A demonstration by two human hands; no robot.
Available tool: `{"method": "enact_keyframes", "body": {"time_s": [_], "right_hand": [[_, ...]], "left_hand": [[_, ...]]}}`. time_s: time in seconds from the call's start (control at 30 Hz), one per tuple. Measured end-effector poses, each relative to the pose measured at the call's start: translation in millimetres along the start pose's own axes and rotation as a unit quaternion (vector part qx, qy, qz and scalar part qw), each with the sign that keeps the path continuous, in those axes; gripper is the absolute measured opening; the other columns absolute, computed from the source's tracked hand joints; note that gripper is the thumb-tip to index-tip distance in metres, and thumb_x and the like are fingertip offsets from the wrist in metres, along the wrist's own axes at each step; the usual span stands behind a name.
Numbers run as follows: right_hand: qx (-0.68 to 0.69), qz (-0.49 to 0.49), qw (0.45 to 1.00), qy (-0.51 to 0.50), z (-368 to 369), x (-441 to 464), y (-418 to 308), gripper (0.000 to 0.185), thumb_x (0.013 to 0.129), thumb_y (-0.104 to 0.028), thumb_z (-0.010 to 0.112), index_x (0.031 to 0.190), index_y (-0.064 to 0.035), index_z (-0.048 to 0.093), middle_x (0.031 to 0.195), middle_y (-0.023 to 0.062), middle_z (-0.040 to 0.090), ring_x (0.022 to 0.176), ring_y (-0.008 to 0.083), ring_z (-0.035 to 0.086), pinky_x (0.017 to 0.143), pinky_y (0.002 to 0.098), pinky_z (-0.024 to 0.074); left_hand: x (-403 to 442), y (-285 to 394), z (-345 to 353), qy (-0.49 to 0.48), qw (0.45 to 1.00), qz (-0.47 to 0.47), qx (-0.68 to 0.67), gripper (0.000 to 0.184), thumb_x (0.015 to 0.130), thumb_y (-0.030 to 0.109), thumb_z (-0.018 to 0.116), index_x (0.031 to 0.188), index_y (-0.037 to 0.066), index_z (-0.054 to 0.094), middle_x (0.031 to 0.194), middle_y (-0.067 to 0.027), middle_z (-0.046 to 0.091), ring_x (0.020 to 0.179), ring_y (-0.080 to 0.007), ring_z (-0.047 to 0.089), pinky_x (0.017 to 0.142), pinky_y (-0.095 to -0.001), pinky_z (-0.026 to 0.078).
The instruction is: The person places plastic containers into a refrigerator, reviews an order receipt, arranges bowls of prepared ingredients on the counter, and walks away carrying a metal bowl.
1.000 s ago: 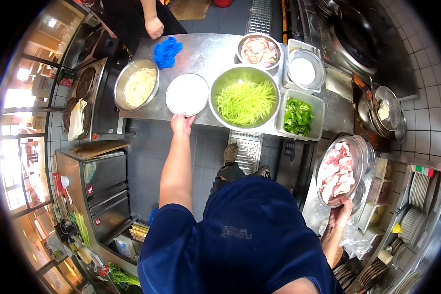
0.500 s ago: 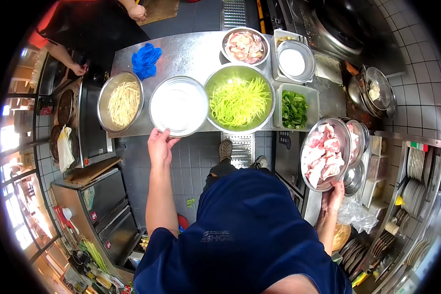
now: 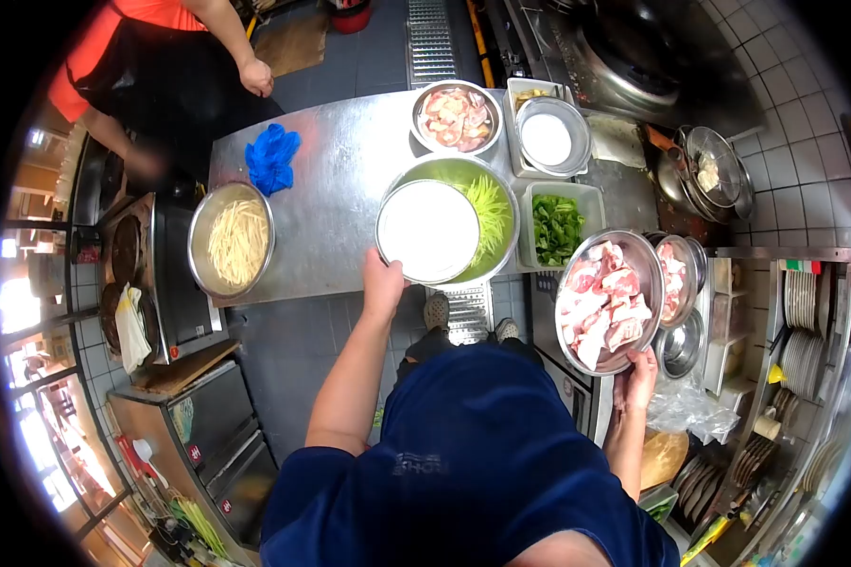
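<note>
My left hand (image 3: 385, 282) grips the near rim of a round metal bowl with plain white contents (image 3: 427, 231). That bowl overlaps the left part of a larger metal bowl (image 3: 429, 173) of green vegetable shreds (image 3: 487, 213); I cannot tell whether it touches it. At the right, my right hand (image 3: 641, 371) holds the near edge of a metal bowl (image 3: 654, 274) heaped with raw meat pieces (image 3: 603, 300); part of this hand is hidden under the bowl.
On the steel table (image 3: 336, 180) are a bowl of pale strips (image 3: 236, 244), a blue crumpled item (image 3: 272, 159), a bowl of meat slices (image 3: 456, 118) and a tub of chopped greens (image 3: 556, 230). Another person (image 3: 175, 66) stands far left. Pans (image 3: 700, 180) sit at right.
My left hand has moved the white-filled bowl rightward, from the table onto or over the green shreds' bowl. My right hand keeps hold of the meat bowl, which shifted slightly left in view.
</note>
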State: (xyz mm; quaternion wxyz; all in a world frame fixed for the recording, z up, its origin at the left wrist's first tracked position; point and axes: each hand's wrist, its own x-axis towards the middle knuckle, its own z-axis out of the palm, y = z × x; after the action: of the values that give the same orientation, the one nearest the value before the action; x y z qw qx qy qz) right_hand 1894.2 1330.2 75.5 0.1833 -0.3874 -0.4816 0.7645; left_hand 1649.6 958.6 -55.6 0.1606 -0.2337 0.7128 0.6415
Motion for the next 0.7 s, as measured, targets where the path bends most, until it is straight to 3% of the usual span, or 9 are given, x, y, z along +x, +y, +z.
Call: {"method": "enact_keyframes", "body": {"time_s": [0.1,0.2,0.3,0.33,0.43,0.47,0.63,0.7], "right_hand": [[-0.020,-0.009,1.000,-0.011,16,8,-2,0.024,0.083,0.002,0.054,0.105,0.0040,0.063,0.101,0.0109,0.069,0.090,0.0187,0.065,0.086,0.0304,0.0513],[-0.084,-0.018,0.996,-0.032,41,26,-3,0.021,0.083,0.004,0.055,0.102,0.0036,0.065,0.098,0.0092,0.069,0.089,0.0160,0.064,0.084,0.0278,0.0490],[-0.083,-0.019,0.993,-0.086,89,39,6,0.019,0.084,0.002,0.058,0.102,0.0026,0.066,0.098,0.0077,0.070,0.084,0.0127,0.062,0.079,0.0256,0.0483],[-0.094,-0.015,0.990,-0.100,105,43,12,0.019,0.084,0.001,0.059,0.102,0.0021,0.066,0.096,0.0071,0.070,0.083,0.0123,0.062,0.078,0.0253,0.0483],[-0.139,0.030,0.980,-0.136,154,42,16,0.014,0.086,0.001,0.059,0.097,0.0004,0.067,0.091,0.0052,0.070,0.077,0.0100,0.061,0.074,0.0236,0.0482],[-0.118,0.029,0.979,-0.163,171,40,20,0.013,0.086,0.002,0.059,0.096,0.0000,0.067,0.090,0.0048,0.070,0.076,0.0095,0.061,0.074,0.0235,0.0480],[-0.103,0.062,0.965,-0.234,225,29,29,0.010,0.087,0.005,0.059,0.087,-0.0036,0.065,0.084,0.0013,0.067,0.072,0.0066,0.057,0.070,0.0227,0.0463],[-0.123,0.093,0.951,-0.268,228,37,39,0.015,0.091,-0.002,0.065,0.081,-0.0108,0.058,0.075,-0.0057,0.059,0.064,0.0019,0.049,0.059,0.0186,0.0384]], "left_hand": [[47,-75,-7,0.098,0.973,0.157,0.141,0.051,0.089,0.009,0.062,0.135,-0.006,0.045,0.117,-0.0199,0.061,0.103,-0.0263,0.064,0.085,-0.0337,0.056],[-36,40,-2,0.114,0.958,0.211,0.159,0.057,0.092,0.012,0.066,0.140,-0.006,0.043,0.121,-0.0195,0.061,0.111,-0.0254,0.062,0.095,-0.0325,0.050],[-67,94,-1,-0.123,0.978,0.160,0.051,0.048,0.096,0.013,0.065,0.136,-0.006,0.047,0.122,-0.0194,0.062,0.111,-0.0231,0.062,0.093,-0.0318,0.050],[-69,98,2,-0.166,0.971,0.169,0.020,0.044,0.098,0.013,0.062,0.136,-0.006,0.049,0.118,-0.0167,0.063,0.111,-0.0187,0.061,0.090,-0.0299,0.050],[-88,131,-4,-0.260,0.958,0.081,-0.090,0.042,0.097,0.013,0.065,0.132,-0.005,0.051,0.110,-0.0120,0.065,0.103,-0.0138,0.060,0.086,-0.0287,0.050],[-87,133,-13,-0.229,0.970,0.077,-0.022,0.035,0.095,0.012,0.066,0.124,-0.004,0.054,0.103,-0.0073,0.064,0.096,-0.0102,0.060,0.083,-0.0271,0.050],[-91,141,-51,-0.127,0.987,0.070,-0.065,0.022,0.089,0.004,0.065,0.109,-0.002,0.058,0.096,-0.0049,0.065,0.084,-0.0085,0.059,0.073,-0.0232,0.048],[-77,123,-60,-0.108,0.986,0.076,-0.101,0.020,0.088,0.003,0.065,0.106,-0.002,0.059,0.093,-0.0044,0.066,0.080,-0.0084,0.059,0.070,-0.0227,0.048]]}}
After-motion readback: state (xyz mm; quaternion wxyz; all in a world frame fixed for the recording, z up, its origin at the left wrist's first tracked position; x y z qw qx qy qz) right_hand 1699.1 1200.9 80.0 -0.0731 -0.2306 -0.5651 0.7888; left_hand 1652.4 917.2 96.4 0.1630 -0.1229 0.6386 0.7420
